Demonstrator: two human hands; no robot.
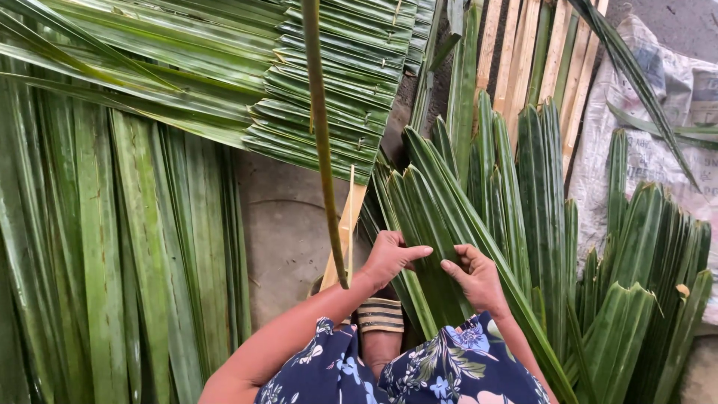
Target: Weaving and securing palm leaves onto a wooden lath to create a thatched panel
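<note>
Palm leaves, folded lengthwise, lie fanned in front of us, and both our hands rest on one of them. Our left hand curls over its left edge with fingers bent, thumb stretched across the blade. Our right hand pinches the same leaf from the right, fingertips closed on it, just beside the left. A thin green midrib hangs across the view. Beyond it spreads a stitched leaf panel on a wooden slat. Long loose leaves cover the ground at left; a woven sack lies at right.
</note>
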